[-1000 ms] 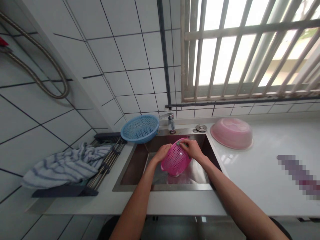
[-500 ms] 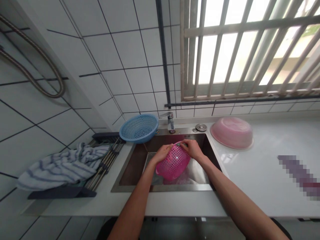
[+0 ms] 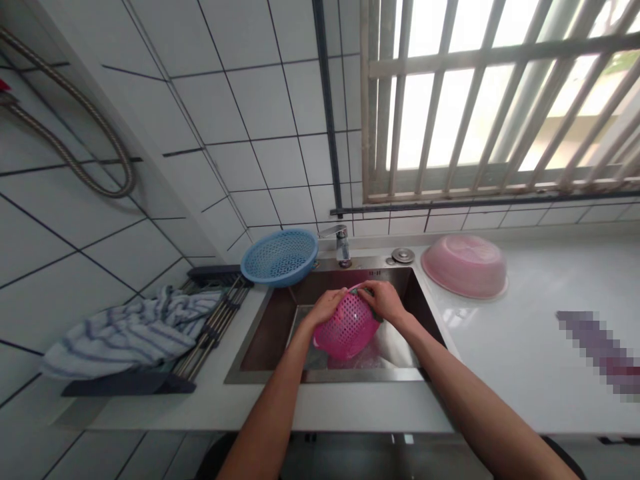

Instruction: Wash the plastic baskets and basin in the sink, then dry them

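Note:
A bright pink colander [image 3: 347, 330] is held tilted over the sink [image 3: 260, 340], its holed side toward me. My left hand [image 3: 327, 307] is closed on its left rim, thumb along the top edge. On the upper right rim, my right hand [image 3: 383, 299] is closed around a green scouring pad [image 3: 379, 317], pressing it to the colander. Only small bits of the pad show at the rim and under the fingers. Behind the hands stands the chrome faucet [image 3: 343, 245].
A blue basket [image 3: 280, 259] leans at the sink's back left corner. To the right, a pink basin [image 3: 465, 265] lies upside down on the counter, near a metal drain strainer [image 3: 403, 255]. A striped cloth [image 3: 135, 333] covers part of the roll-up rack [image 3: 215, 330] at left.
My right hand has shifted slightly along the rim, and more of the green pad shows below its fingers. The left hand keeps its hold on the colander.

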Demonstrator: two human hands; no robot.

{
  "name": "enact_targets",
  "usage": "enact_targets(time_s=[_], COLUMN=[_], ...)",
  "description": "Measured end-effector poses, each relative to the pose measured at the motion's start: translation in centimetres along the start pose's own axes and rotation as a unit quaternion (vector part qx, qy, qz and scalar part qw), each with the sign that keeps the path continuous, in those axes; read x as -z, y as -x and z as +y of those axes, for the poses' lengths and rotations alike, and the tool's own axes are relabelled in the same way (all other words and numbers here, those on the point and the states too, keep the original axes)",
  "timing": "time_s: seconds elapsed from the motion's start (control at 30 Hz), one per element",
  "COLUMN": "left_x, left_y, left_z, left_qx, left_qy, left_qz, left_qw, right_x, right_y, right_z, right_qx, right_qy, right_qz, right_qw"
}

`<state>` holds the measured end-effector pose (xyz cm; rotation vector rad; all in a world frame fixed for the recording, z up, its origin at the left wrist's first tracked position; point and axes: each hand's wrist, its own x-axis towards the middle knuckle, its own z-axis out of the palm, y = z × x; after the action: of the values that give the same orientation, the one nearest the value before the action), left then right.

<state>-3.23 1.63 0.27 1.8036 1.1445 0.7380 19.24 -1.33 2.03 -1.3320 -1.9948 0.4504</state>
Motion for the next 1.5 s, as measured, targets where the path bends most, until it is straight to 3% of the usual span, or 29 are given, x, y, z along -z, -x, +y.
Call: enact_targets(time_s=[0.27, 0.43, 0.57, 0.77, 0.97, 1.23, 1.5], left_x=[0.2, -0.2, 0.3, 1.6, 0.3, 0.5, 0.6], left_y=[-0.3, -0.6, -0.4, 0.1, -0.2, 0.2, -0.1], left_z=[-1.0, -1.0, -0.5, 0.2, -0.2, 0.3, -0.9], left_qx=[-0.027, -0.065, -0.052, -0.057, -0.047, -0.031, -0.041], left_qy=[0.005, 0.025, 0.012, -0.012, -0.009, -0.026, -0.022], left_qz=[0.03, 0.017, -0.005, -0.003, 0.008, -0.033, -0.004], left_qw=[0.999, 0.997, 0.999, 0.998, 0.999, 0.999, 0.999], right_x=[-1.1, -0.1, 0.4, -0.8, -2.2, -0.5, -1.1], right_y=[0.7, 0.3, -0.1, 0.3, 0.7, 0.1, 0.7], right_z=[-2.7, -1.5, 0.0, -1.0, -2.9, -0.1, -2.8], right_qx=[0.116, 0.031, -0.022, 0.04, 0.097, -0.026, 0.133], right_qy=[-0.038, 0.0, 0.013, -0.062, -0.027, -0.004, -0.054], right_qz=[-0.086, -0.005, 0.047, -0.009, -0.069, 0.006, -0.1], right_qw=[0.989, 0.999, 0.999, 0.997, 0.993, 1.0, 0.984])
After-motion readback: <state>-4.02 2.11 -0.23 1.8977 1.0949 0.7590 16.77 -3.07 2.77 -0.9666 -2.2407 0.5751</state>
